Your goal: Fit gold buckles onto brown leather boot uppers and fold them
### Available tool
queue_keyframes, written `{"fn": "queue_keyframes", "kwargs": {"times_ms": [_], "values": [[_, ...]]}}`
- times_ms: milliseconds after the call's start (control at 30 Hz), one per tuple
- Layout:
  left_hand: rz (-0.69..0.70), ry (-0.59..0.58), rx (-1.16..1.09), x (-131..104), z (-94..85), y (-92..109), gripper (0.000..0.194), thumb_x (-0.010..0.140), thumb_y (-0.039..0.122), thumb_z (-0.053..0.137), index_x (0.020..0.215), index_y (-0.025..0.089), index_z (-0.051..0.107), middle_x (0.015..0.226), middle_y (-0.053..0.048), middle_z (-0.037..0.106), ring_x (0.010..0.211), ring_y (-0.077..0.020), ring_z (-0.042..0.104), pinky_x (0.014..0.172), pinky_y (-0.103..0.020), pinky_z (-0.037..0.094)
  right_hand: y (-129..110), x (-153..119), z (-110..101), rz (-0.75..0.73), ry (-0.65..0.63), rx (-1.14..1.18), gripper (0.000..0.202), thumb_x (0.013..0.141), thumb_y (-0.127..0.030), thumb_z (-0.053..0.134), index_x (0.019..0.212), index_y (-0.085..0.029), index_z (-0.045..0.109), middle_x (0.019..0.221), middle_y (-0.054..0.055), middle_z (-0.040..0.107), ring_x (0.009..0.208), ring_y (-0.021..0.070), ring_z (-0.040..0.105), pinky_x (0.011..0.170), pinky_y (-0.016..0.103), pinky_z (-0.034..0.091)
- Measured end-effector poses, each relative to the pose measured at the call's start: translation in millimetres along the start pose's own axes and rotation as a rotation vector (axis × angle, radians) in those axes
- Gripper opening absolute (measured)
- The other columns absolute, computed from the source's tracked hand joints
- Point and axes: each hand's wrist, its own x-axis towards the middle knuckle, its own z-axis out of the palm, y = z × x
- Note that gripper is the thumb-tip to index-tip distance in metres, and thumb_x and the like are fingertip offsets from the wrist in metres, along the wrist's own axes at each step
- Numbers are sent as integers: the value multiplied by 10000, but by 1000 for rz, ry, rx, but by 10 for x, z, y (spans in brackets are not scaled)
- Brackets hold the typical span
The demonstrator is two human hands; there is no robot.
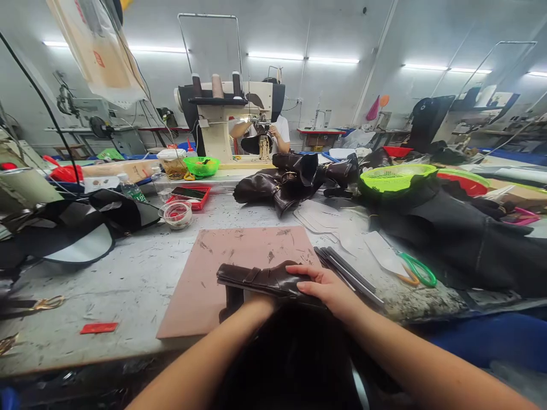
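The dark brown leather boot piece (252, 277) is in front of the person, held a little above the near part of the pink mat (188, 296). The right hand (323, 287) holds its right end, with the thumb and one finger lying on the leather. The left hand (261, 304) goes under or inside the same piece; only its wrist part is seen, so I cannot tell if its fingers are closed. The two hands are near each other, both at this one piece. Just beyond the right hand lie some dark strips (350, 276), and farther to its right are scissors (421, 270) with a green handle. To the left of the left hand, well apart, there is a flat red piece (99, 328). Ahead of both hands, beyond the mat, dark brown boots (258, 188) lie in a heap.
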Motion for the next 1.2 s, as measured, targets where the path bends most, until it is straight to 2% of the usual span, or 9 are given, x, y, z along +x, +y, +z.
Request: {"fn": "queue_keyframes", "kwargs": {"times_ms": [167, 300, 433, 700, 867, 933, 1000, 1100, 1200], "values": [[-49, 30, -101, -458, -90, 2, 241, 858, 329, 425, 980, 225, 605, 1006, -41, 644, 961, -213, 567, 881, -379, 436, 70, 11, 123, -72, -5, -8, 429, 539, -259, 722, 962, -207, 671, 902, 27, 687, 867, 215, 608, 881, 395, 408], [-153, 109, -477, -718, -197, -122, 297, 770, 263, 479, 1034, 178, 587, 1130, -70, 613, 1046, -221, 549, 953, -359, 395, 112, 39, 155, -102, -21, 18, 429, 549, -276, 725, 971, -223, 667, 960, 23, 683, 931, 222, 595, 906, 391, 400], [-535, 181, -815, -889, -383, -346, 301, 661, 203, 520, 945, 143, 598, 925, -75, 681, 901, -238, 614, 855, -377, 457, 118, 84, 76, -71, -39, 29, 463, 555, -313, 732, 1003, -229, 653, 946, 19, 684, 908, 213, 606, 911, 396, 396], [-640, 251, -1048, -1165, -447, -592, 191, 552, 173, 555, 735, 152, 608, 642, -17, 653, 593, -159, 593, 592, -269, 456, 43, 34, 90, -66, -153, -274, 572, 616, -316, 667, 1161, -200, 540, 1139, 61, 604, 1033, 233, 546, 899, 398, 411], [-295, 216, -522, -1043, -1103, -409, 175, 581, 221, 547, 731, 183, 628, 785, -20, 684, 835, -236, 591, 754, -321, 459, -166, -238, 101, -305, -170, -509, 569, 729, -309, 577, 1273, -235, 429, 1227, 68, 539, 977, 212, 577, 828, 374, 472], [-122, 237, -278, -992, -1461, -99, 159, 613, 241, 490, 681, 177, 619, 745, -14, 666, 769, -230, 588, 696, -312, 462, -339, -442, 67, -499, -126, -675, 561, 771, -280, 553, 1306, -280, 384, 1013, 30, 638, 757, 166, 619, 690, 321, 512], [115, 357, 4, -947, -1721, 299, 187, 674, 234, 428, 643, 171, 602, 654, 1, 618, 667, -189, 571, 626, -281, 443, -520, -637, 31, -755, 103, -860, 516, 786, -280, 569, 1277, -320, 417, 699, -23, 628, 524, 133, 553, 546, 280, 489], [501, 344, 531, -858, -1783, 803, 246, 699, 144, 424, 845, 156, 622, 766, -25, 620, 728, -175, 563, 649, -272, 408, -693, -778, 30, -1166, 474, -1082, 482, 731, -312, 656, 1188, -309, 503, 764, 25, 627, 605, 176, 559, 592, 307, 476], [706, -16, 851, -717, -1554, 901, 168, 746, 127, 459, 786, 183, 612, 739, -25, 618, 658, -159, 550, 553, -255, 362, -684, -717, 105, -1411, 215, -1375, 223, 795, -259, 576, 1018, -258, 587, 1002, 74, 625, 734, 187, 570, 634, 300, 458]]}}
